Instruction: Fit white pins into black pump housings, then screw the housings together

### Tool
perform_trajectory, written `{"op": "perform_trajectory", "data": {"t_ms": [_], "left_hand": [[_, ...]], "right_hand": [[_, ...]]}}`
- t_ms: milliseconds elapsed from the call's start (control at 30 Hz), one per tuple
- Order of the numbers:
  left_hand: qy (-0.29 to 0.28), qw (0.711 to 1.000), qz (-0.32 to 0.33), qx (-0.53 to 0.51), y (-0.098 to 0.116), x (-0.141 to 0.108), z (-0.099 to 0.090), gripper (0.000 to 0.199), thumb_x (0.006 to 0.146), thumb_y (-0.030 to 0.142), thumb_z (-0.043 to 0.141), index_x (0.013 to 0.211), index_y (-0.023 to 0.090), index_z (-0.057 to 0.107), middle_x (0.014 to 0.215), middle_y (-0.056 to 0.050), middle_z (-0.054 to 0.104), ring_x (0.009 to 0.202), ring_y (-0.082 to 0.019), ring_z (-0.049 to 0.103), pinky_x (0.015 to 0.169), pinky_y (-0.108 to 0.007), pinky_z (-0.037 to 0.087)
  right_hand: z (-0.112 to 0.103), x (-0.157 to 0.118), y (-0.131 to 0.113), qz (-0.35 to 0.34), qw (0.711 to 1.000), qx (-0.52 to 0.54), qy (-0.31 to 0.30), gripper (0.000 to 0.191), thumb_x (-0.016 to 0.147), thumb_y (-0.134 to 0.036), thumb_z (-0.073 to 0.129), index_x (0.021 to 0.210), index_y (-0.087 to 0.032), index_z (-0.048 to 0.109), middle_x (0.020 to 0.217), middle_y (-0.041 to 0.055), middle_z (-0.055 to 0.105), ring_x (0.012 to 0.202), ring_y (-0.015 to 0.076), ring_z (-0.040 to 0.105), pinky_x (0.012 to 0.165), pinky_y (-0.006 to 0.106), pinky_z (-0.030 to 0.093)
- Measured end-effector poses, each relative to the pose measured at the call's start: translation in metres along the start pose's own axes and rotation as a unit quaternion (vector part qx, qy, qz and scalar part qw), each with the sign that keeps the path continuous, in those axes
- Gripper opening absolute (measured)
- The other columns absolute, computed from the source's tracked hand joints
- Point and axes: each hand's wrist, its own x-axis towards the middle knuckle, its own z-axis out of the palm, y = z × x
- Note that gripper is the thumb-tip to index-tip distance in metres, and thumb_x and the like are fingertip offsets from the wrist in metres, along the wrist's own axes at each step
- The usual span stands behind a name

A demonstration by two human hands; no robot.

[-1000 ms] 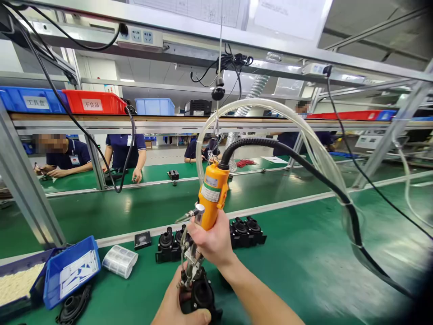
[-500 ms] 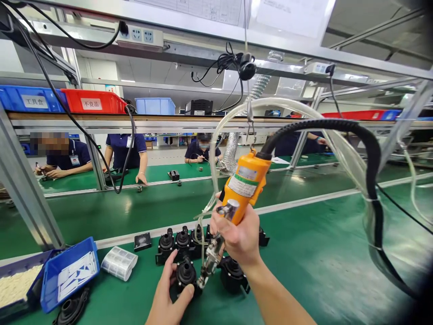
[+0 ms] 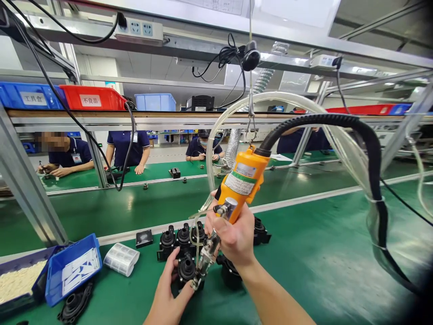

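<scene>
My right hand (image 3: 233, 232) is wrapped round an orange electric screwdriver (image 3: 241, 178), which tilts down to the left and hangs from a hook at its top. Its metal nose (image 3: 207, 253) comes down at the near right edge of a black pump (image 3: 186, 269). Around that pump's left and near sides my left hand (image 3: 169, 289) curls, gripping it on the green bench. Whether the tip touches a screw is too small to tell. Several similar black pumps (image 3: 167, 243) stand just behind, and another black pump (image 3: 232, 273) is partly hidden behind my right hand.
To the left are a blue tray of white strips (image 3: 54, 289), a bin of pale pieces (image 3: 20, 284), a roll of clear labels (image 3: 122, 258) and a black pump cover (image 3: 75, 307). A black cable (image 3: 375, 149) with clear tubing loops right. Co-workers (image 3: 69, 155) sit and stand across the bench.
The screwdriver's nose has moved slightly left and down along the pump's edge, my right hand with it. My left hand stays on the pump. The view has shifted a little.
</scene>
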Motion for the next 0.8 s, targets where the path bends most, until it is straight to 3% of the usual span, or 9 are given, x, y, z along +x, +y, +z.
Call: {"op": "perform_trajectory", "data": {"t_ms": [200, 367, 533, 700, 800], "left_hand": [[-0.008, 0.999, -0.017, -0.033, 0.007, 0.0, 0.0, 0.097, 0.086, 0.068, 0.073, 0.16, 0.023, 0.03, 0.145, -0.016, 0.055, 0.134, -0.033, 0.056, 0.118, -0.042, 0.042], [-0.035, 0.993, -0.037, -0.103, 0.015, -0.001, 0.0, 0.089, 0.088, 0.049, 0.08, 0.157, 0.023, 0.029, 0.14, -0.016, 0.054, 0.124, -0.031, 0.062, 0.112, -0.042, 0.047], [-0.016, 0.991, -0.033, -0.131, 0.017, -0.003, 0.003, 0.081, 0.086, 0.035, 0.082, 0.151, 0.023, 0.035, 0.128, -0.012, 0.057, 0.12, -0.029, 0.062, 0.108, -0.041, 0.05], [-0.022, 0.99, -0.032, -0.137, 0.015, 0.004, 0.006, 0.085, 0.082, 0.041, 0.084, 0.151, 0.026, 0.035, 0.124, -0.011, 0.058, 0.113, -0.028, 0.065, 0.102, -0.042, 0.052], [-0.012, 0.994, -0.034, -0.104, 0.019, 0.006, 0.012, 0.1, 0.073, 0.054, 0.088, 0.153, 0.024, 0.037, 0.126, -0.013, 0.059, 0.12, -0.034, 0.063, 0.11, -0.049, 0.046]], "right_hand": [[0.001, 0.0, 0.006, 0.011, 1.0, 0.001, -0.01, 0.05, 0.076, -0.038, 0.087, 0.113, -0.021, 0.057, 0.069, -0.0049, 0.055, 0.047, 0.0119, 0.048, 0.045, 0.026, 0.045], [0.009, -0.006, 0.013, 0.02, 0.999, 0.004, -0.043, 0.039, 0.076, -0.036, 0.085, 0.093, -0.022, 0.052, 0.066, -0.0061, 0.05, 0.047, 0.0103, 0.044, 0.042, 0.022, 0.037], [0.016, -0.007, 0.018, 0.023, 0.998, -0.014, -0.057, 0.038, 0.078, -0.038, 0.082, 0.083, -0.023, 0.048, 0.062, -0.0066, 0.047, 0.045, 0.0105, 0.042, 0.042, 0.022, 0.033], [-0.001, -0.008, 0.021, 0.011, 0.998, -0.061, -0.033, 0.036, 0.08, -0.041, 0.084, 0.09, -0.021, 0.056, 0.065, -0.0043, 0.054, 0.049, 0.0129, 0.047, 0.045, 0.024, 0.04], [-0.002, -0.006, 0.024, -0.009, 0.997, -0.07, -0.013, 0.039, 0.079, -0.042, 0.089, 0.094, -0.018, 0.063, 0.073, -0.0012, 0.061, 0.054, 0.0139, 0.054, 0.047, 0.024, 0.047]]}}
